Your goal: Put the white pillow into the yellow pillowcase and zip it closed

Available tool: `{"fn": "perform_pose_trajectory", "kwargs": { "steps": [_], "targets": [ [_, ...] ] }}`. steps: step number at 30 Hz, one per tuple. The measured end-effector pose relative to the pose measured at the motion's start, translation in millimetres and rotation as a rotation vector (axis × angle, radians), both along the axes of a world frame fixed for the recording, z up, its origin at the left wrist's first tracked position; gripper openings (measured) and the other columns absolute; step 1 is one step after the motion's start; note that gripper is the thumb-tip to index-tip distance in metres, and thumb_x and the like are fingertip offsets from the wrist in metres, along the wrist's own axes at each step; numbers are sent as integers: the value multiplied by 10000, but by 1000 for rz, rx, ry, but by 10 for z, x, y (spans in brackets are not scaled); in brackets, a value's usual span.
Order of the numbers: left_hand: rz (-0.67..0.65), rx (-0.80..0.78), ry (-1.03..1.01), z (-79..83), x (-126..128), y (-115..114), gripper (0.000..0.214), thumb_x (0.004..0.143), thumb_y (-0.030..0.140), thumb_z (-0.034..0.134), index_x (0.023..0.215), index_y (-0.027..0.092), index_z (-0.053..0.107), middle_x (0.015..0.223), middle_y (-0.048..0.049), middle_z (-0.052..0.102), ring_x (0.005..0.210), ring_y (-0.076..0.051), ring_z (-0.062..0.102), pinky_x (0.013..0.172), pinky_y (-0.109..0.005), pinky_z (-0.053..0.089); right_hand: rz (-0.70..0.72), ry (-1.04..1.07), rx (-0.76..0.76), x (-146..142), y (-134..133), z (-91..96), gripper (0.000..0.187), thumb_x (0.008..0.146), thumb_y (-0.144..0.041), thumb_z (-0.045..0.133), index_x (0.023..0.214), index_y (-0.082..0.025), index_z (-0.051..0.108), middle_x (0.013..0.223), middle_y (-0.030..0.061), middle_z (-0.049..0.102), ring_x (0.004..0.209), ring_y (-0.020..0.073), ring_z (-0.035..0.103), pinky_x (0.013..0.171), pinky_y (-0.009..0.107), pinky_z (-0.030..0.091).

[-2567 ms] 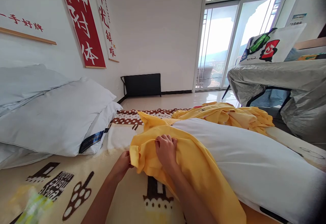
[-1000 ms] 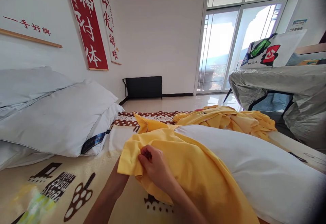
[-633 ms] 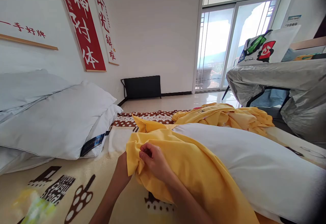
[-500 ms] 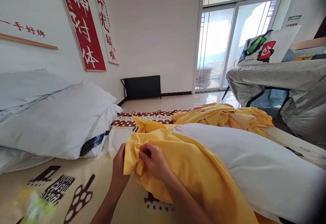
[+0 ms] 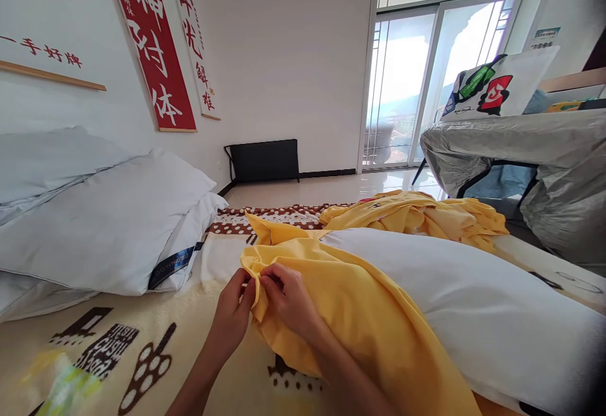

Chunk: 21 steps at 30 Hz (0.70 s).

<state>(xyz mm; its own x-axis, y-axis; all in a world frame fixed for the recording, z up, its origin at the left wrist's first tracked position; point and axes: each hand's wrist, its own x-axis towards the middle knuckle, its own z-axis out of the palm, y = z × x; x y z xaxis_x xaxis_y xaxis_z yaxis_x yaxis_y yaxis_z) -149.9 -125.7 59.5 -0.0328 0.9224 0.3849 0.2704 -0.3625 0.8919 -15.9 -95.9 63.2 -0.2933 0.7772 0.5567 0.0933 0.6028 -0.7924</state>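
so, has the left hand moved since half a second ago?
Yes: the left hand shifted rightward in view, away from the dark blue pillow label, nearer the right hand.

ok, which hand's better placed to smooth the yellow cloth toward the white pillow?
Right hand, probably: it sits over the yellow cloth, nearer the white pillow; the left hand pinches the cloth's left edge.

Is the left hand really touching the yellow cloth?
Touching. The head view shows the left hand pinching the edge of the yellow cloth between thumb and fingers.
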Motion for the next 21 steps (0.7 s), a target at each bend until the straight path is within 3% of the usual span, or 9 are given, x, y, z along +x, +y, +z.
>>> {"fn": "perform_pose_trajectory", "kwargs": {
  "steps": [5, 10, 15, 21],
  "targets": [
    [28, 37, -26, -18, 54, -10, 272, 885, 409, 472, 948, 174, 593, 932, -40, 626, 791, -166, 544, 728, -245, 426, 43, -26, 74, 52, -10, 32, 176, 891, -256, 431, 736, -179, 466, 733, -6, 503, 689, 107, 431, 644, 222, 344],
    [-66, -51, -233, -114, 45, 68, 361, 834, 396, 556, 1132, 195, 590, 1152, -54, 617, 1055, -209, 544, 879, -274, 439, 171, 56, -90, 63, 65, 0, 206, 892, -318, 422, 735, -185, 417, 693, -23, 434, 642, 102, 372, 591, 219, 333],
    [-85, -166, -499, -295, 25, 156, 476, 723, 401, 680, 1143, 185, 623, 1164, -81, 635, 1072, -255, 566, 920, -331, 455, 170, 133, -140, 44, 140, -83, 238, 893, -353, 431, 726, -186, 407, 695, -26, 419, 643, 99, 357, 592, 220, 331],
    [-1, -61, -416, -376, 60, 208, 476, 704, 322, 696, 1152, 188, 606, 1206, -89, 616, 1108, -257, 561, 939, -335, 458, 161, 193, -175, 6, 193, -146, 258, 865, -390, 471, 717, -183, 425, 694, -22, 420, 646, 101, 359, 590, 215, 338]
  ]
}}
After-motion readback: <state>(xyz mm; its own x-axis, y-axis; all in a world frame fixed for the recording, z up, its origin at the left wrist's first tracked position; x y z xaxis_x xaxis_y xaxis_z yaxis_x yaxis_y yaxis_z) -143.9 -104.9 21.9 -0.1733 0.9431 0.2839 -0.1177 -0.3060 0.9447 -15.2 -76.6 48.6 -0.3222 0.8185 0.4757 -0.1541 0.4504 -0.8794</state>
